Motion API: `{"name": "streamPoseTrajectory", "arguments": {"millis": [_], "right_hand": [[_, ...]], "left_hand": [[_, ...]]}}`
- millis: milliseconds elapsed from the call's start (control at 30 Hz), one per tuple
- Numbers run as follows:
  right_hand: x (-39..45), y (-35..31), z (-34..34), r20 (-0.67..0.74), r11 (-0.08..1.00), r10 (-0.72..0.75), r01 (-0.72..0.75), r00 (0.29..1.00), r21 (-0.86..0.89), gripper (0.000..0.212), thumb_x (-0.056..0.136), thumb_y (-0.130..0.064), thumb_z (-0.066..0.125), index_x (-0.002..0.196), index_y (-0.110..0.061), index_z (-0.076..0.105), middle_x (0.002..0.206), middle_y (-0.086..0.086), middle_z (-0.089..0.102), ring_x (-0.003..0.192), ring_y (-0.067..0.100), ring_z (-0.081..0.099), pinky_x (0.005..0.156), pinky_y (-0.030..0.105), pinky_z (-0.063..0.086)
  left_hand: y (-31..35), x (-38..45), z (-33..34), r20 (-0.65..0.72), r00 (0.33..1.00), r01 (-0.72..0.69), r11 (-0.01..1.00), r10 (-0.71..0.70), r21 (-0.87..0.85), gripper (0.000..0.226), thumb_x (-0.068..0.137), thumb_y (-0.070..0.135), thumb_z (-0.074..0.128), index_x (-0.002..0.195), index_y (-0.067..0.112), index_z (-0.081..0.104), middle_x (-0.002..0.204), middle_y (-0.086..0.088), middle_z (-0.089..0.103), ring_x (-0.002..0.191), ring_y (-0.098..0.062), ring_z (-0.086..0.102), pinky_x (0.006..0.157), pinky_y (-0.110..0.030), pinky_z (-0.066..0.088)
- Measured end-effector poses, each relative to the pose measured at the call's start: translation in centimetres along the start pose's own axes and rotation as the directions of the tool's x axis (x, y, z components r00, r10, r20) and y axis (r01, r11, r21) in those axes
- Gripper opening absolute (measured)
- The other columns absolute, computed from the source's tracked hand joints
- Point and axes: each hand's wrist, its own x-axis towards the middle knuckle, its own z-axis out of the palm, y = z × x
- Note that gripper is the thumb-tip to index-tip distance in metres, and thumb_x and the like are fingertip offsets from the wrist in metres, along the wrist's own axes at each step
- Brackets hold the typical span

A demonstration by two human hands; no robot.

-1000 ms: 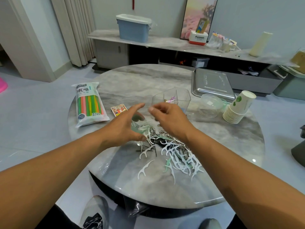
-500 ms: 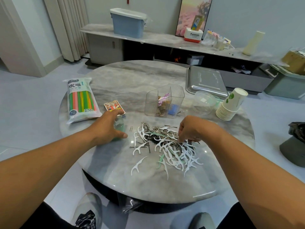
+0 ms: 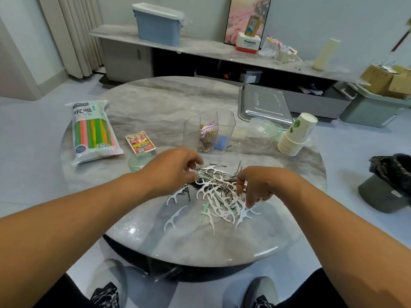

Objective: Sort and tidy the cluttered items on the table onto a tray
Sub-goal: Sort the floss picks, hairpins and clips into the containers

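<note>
1. You are working both hands into a tangled heap of floss picks [image 3: 219, 196] lying mid-surface on the round marble surface [image 3: 155, 101], mixed with dark hairpins [image 3: 213, 174] at its far side.
2. Your left hand [image 3: 171, 172] is hovering over the heap's left edge; its grip is pinching one white pick between thumb and fingertips.
3. Your right hand [image 3: 255, 185] is reaching down onto the heap's right edge with fingers curled and spread; whether that grip is closing on anything, you cannot tell, since the fingertips are sinking among the picks.
4. Judging by shape, the picks are handling as very light, thin, stiff plastic that is likely sliding easily on the glossy marble; the forked heads are probably snagging each other and the pins, so a lift may drag neighbours along.
5. The long slim handle is looking like the best place to pinch, away from the forked head.
6. Several picks are lying loose on the near-left of the heap, apart from both hands, and are looking easiest to take singly.
7. The metal tray [image 3: 264, 103] is sitting at the far right edge, well apart from the heap, behind a clear bowl [image 3: 262, 132] and a stack of paper cups [image 3: 295, 135].
8. A clear organiser box [image 3: 209, 130], already holding small items, is standing just beyond the heap.
</note>
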Motion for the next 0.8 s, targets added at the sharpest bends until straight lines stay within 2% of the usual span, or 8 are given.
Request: {"name": "streamPoseTrajectory", "arguments": {"millis": [100, 200, 267, 367, 500, 633, 733, 800], "right_hand": [[-0.2, 1.3, 0.5, -0.016, 0.997, 0.061, -0.060, 0.998, 0.042, 0.032, 0.081, 0.003, 0.079, 0.108, -0.005, 0.064, 0.091, 0.014, 0.072, 0.073, 0.027, 0.069, 0.073, 0.040, 0.064], [-0.2, 2.5, 0.9, -0.024, 0.958, 0.180, -0.169, 0.983, 0.233, 0.023, 0.097, -0.012, 0.066, 0.108, 0.007, 0.061, 0.098, 0.020, 0.072, 0.075, 0.032, 0.074, 0.068, 0.042, 0.064], [-0.2, 2.7, 1.8, -0.016, 0.906, 0.236, -0.214, 0.972, 0.366, 0.036, 0.102, -0.027, 0.060, 0.102, 0.009, 0.060, 0.085, 0.020, 0.072, 0.065, 0.033, 0.071, 0.063, 0.041, 0.063], [-0.3, 2.1, 3.2, -0.077, 0.859, 0.222, -0.158, 0.972, 0.487, 0.051, 0.091, -0.043, 0.073, 0.092, 0.006, 0.062, 0.077, 0.020, 0.070, 0.060, 0.034, 0.069, 0.064, 0.046, 0.064], [0.3, 1.3, 3.8, -0.163, 0.824, 0.201, -0.077, 0.966, 0.561, 0.040, 0.077, -0.032, 0.086, 0.078, -0.002, 0.059, 0.075, 0.017, 0.070, 0.073, 0.035, 0.076, 0.072, 0.050, 0.064], [1.1, 1.0, 4.3, -0.148, 0.797, 0.218, -0.088, 0.965, 0.598, 0.034, 0.075, -0.021, 0.088, 0.078, -0.004, 0.059, 0.074, 0.015, 0.068, 0.057, 0.027, 0.068, 0.062, 0.039, 0.064], [1.6, 0.8, 4.7, -0.168, 0.845, 0.206, -0.089, 0.964, 0.528, 0.031, 0.078, -0.019, 0.084, 0.071, -0.009, 0.055, 0.062, 0.006, 0.059, 0.031, 0.011, 0.052, 0.033, 0.014, 0.038], [1.7, 0.7, 4.9, -0.218, 0.883, 0.193, -0.073, 0.957, 0.464, 0.032, 0.079, -0.022, 0.082, 0.069, -0.012, 0.053, 0.059, 0.002, 0.055, 0.035, 0.010, 0.049, 0.028, 0.011, 0.026]], "left_hand": [[0.9, 0.2, 2.5, 0.180, 0.984, -0.039, 0.994, 0.020, 0.099, 0.039, 0.083, 0.034, 0.079, 0.120, 0.036, 0.065, 0.090, 0.017, 0.062, 0.081, -0.001, 0.057, 0.069, -0.025, 0.048], [1.5, 0.6, 4.7, 0.207, 0.977, -0.080, 0.988, 0.052, 0.129, 0.041, 0.081, 0.042, 0.078, 0.120, 0.036, 0.065, 0.092, 0.019, 0.059, 0.081, -0.002, 0.055, 0.066, -0.024, 0.044], [2.3, 1.2, 5.8, 0.206, 0.976, -0.093, 0.989, 0.068, 0.115, 0.038, 0.082, 0.044, 0.077, 0.118, 0.034, 0.069, 0.095, 0.016, 0.063, 0.085, -0.007, 0.060, 0.070, -0.027, 0.047], [3.7, 1.9, 7.0, 0.221, 0.971, -0.124, 0.984, 0.094, 0.127, 0.027, 0.084, 0.041, 0.076, 0.110, 0.032, 0.075, 0.096, 0.010, 0.070, 0.088, -0.013, 0.064, 0.071, -0.028, 0.050], [5.0, 2.3, 8.3, 0.244, 0.967, -0.116, 0.983, 0.079, 0.141, 0.004, 0.082, 0.027, 0.076, 0.086, 0.027, 0.075, 0.081, 0.005, 0.067, 0.079, -0.020, 0.063, 0.065, -0.029, 0.045], [4.7, 2.1, 9.3, 0.155, 0.988, 0.029, 0.999, -0.026, -0.016, 0.029, 0.080, 0.023, 0.079, 0.084, 0.027, 0.051, 0.082, 0.006, 0.062, 0.076, -0.019, 0.057, 0.063, -0.035, 0.045], [4.3, 2.2, 9.5, 0.088, 0.993, 0.089, 0.995, -0.085, -0.047, 0.053, 0.072, 0.034, 0.088, 0.079, 0.028, 0.036, 0.080, 0.003, 0.053, 0.067, -0.014, 0.045, 0.054, -0.032, 0.029], [4.1, 2.3, 9.3, 0.076, 0.993, 0.098, 0.995, -0.095, -0.033, 0.059, 0.067, 0.039, 0.091, 0.078, 0.029, 0.034, 0.081, 0.004, 0.050, 0.066, -0.012, 0.041, 0.053, -0.031, 0.025]]}}
